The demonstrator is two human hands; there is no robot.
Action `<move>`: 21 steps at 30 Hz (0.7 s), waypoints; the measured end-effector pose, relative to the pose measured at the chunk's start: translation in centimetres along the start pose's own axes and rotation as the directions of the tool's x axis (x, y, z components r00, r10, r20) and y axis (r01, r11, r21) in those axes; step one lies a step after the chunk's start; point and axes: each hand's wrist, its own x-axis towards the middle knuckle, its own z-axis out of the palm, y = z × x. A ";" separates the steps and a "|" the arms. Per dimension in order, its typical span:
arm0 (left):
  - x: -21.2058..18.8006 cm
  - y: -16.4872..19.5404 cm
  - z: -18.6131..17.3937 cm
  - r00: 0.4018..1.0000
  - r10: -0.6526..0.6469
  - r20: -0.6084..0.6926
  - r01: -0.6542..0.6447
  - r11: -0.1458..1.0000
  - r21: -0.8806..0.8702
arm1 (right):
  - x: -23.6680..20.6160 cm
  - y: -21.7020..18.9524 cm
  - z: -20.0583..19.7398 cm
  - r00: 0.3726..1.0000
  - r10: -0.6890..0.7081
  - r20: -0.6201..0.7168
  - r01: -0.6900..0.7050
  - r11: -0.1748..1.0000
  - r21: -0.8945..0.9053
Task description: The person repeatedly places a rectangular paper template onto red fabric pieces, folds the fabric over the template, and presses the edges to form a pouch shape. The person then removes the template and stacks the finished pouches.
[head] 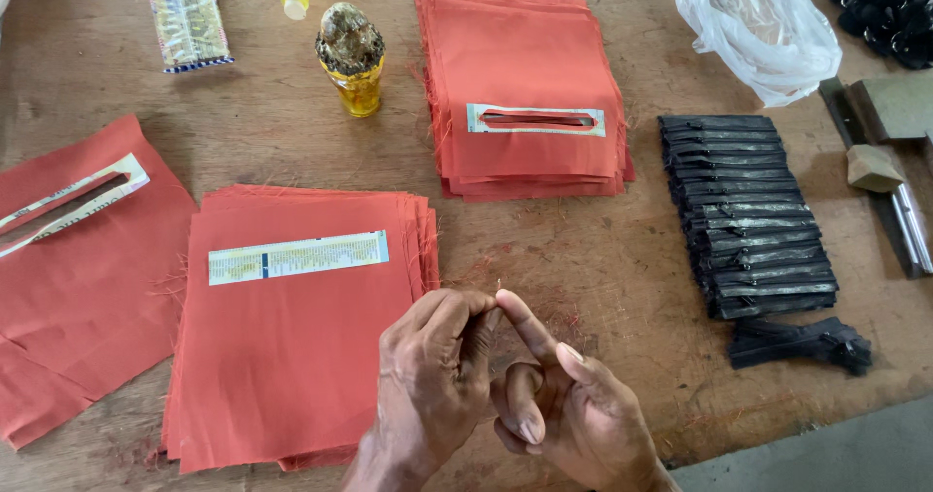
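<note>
Fingers (505, 307) pinching tiny thread, beside fabric stack (292, 337)

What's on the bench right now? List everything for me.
Near fabric stack: one, orange-red, paper strip on top, front left.
Far fabric stack: one, orange-red, slit patch on top, back centre.
Loose fabric pieces: orange-red, left edge; count unclear.
Zippers: black row, right; small loose pile in front.
Bottle: one, yellow, crusted top, back.
Plastic bag: one, white, back right.
Packet: one, back left.
Left hand, right hand: fingertips pinched together, front centre.
</note>
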 end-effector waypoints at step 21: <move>0.0 1.4 0.2 0.962 -0.265 0.062 0.272 0.926 -0.263 | -0.7 0.1 -1.1 0.981 -0.019 0.192 -0.062 0.911 0.407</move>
